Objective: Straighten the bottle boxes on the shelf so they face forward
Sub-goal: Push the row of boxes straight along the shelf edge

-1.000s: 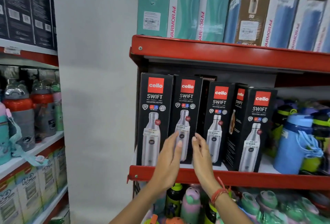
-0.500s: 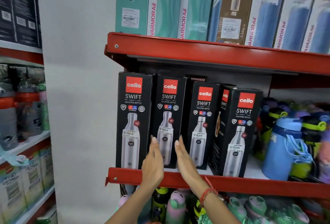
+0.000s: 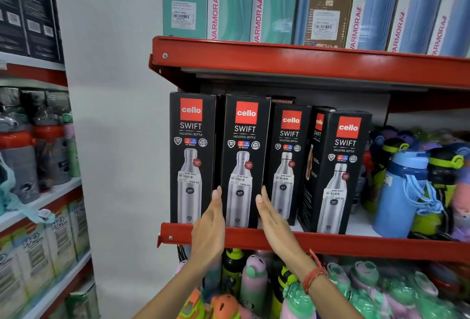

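Four black Cello Swift bottle boxes stand on the red shelf (image 3: 356,245). The first box (image 3: 190,140) and the second box (image 3: 244,140) face forward at the front lip. The third box (image 3: 288,140) sits slightly further back. The fourth box (image 3: 343,153) is turned a little, so its left side panel shows. My left hand (image 3: 209,224) lies flat against the lower left edge of the second box. My right hand (image 3: 276,224), with a red thread at the wrist, presses flat against its lower right edge. The box is held between my palms.
Blue and green loose bottles (image 3: 407,191) crowd the shelf right of the boxes. Teal and blue Varmora boxes (image 3: 229,0) fill the shelf above, and coloured bottles (image 3: 254,285) the shelf below. A white wall and another rack with bottles (image 3: 33,153) are at left.
My hands were close together in front of the second box; they have spread apart and now flank its two sides. My view has come closer to the shelf.
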Action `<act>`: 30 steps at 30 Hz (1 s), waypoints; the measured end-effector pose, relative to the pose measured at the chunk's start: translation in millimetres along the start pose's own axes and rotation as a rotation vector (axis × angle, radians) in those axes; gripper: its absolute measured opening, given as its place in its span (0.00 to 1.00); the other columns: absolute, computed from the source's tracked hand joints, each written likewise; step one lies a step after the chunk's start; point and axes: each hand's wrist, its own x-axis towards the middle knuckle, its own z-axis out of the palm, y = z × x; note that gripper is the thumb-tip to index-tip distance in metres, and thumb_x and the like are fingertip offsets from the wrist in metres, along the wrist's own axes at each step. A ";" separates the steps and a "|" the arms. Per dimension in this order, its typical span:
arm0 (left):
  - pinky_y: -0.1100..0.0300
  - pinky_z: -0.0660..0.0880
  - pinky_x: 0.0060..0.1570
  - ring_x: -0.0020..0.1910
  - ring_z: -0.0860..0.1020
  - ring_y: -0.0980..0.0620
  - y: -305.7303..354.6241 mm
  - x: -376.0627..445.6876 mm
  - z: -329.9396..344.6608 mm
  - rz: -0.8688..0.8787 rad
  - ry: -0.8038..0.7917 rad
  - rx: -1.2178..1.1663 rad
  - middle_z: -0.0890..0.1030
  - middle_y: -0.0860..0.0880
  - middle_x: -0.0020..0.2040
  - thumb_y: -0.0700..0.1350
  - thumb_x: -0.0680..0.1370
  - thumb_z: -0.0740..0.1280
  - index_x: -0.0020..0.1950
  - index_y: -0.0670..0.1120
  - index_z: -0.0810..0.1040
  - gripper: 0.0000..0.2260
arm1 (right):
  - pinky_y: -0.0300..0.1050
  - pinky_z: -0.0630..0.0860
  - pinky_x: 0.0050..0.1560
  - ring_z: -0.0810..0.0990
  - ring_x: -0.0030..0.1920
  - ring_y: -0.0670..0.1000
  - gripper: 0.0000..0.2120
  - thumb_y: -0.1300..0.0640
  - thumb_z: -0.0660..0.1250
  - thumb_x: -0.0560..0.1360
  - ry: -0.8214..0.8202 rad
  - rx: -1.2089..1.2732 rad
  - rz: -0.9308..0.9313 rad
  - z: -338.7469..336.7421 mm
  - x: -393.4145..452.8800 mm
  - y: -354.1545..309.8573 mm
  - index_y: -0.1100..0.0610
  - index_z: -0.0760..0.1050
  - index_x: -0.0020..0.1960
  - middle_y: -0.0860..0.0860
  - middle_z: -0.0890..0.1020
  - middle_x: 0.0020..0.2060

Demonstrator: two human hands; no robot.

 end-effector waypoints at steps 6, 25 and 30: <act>0.61 0.71 0.61 0.60 0.74 0.63 2.5 1.7 35.6 0.409 0.157 0.019 0.76 0.56 0.59 0.52 0.81 0.54 0.62 0.56 0.73 0.13 | 0.46 0.60 0.71 0.66 0.71 0.49 0.25 0.41 0.50 0.80 0.361 0.071 -0.042 -27.2 9.6 9.0 0.49 0.64 0.73 0.48 0.68 0.72; 0.47 0.47 0.77 0.78 0.50 0.53 14.9 22.2 95.3 0.014 -0.249 -0.158 0.51 0.55 0.79 0.74 0.70 0.37 0.77 0.57 0.47 0.39 | 0.49 0.54 0.72 0.57 0.75 0.49 0.33 0.32 0.45 0.75 0.143 0.037 0.051 -58.1 16.2 24.4 0.43 0.46 0.77 0.43 0.58 0.75; 0.62 0.45 0.68 0.76 0.49 0.59 24.4 -18.0 101.1 0.044 -0.327 -0.108 0.49 0.57 0.78 0.68 0.75 0.39 0.77 0.55 0.45 0.34 | 0.49 0.54 0.72 0.57 0.75 0.49 0.33 0.32 0.44 0.76 0.124 -0.019 0.065 -79.3 -17.9 43.9 0.43 0.45 0.77 0.42 0.56 0.76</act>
